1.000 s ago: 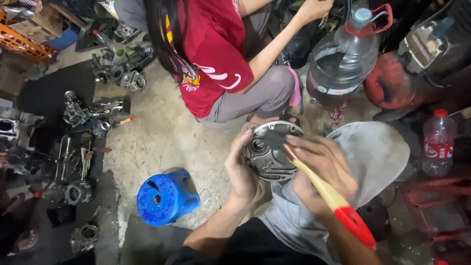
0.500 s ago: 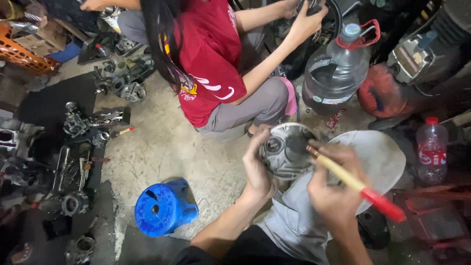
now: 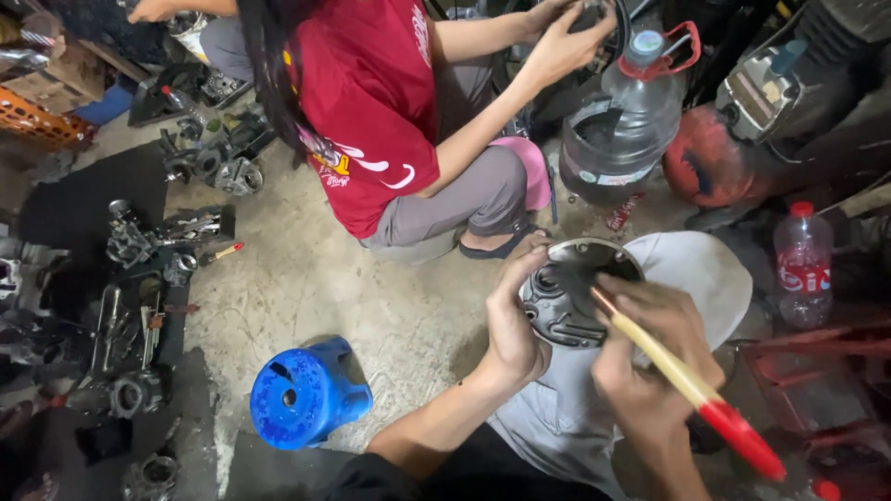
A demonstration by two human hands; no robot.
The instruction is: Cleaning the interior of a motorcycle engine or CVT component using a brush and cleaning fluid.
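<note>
**Round metal cover held on the knee, brush in the other hand**

My left hand [image 3: 515, 325] is wrapped around the left edge of a round grey metal engine cover [image 3: 568, 297], thumb on its upper rim, fingers closed behind it. The cover stands tilted on my knee, over grey trousers [image 3: 705, 278], its hollow inner face toward the camera, with ribs and round recesses showing.

My right hand [image 3: 650, 357] is closed around a brush handle [image 3: 687, 385], pale wood with a red end that points to the lower right. The handle's other end reaches over the cover's inner face. The bristles I cannot make out, so contact is uncertain.

On the concrete floor [image 3: 306, 278], left of my left forearm, a blue plastic stool [image 3: 306, 394] lies on its side. Along the floor's left edge sit dark engine parts and tools [image 3: 139, 306] on black mats.

Just above the cover, another person in a red shirt [image 3: 371, 102] crouches, both hands raised to something dark at the top edge. Beside that person stands a large clear water jug [image 3: 624, 125] with a red handle. A small clear bottle with a red cap [image 3: 803, 264] stands at the right edge.
</note>
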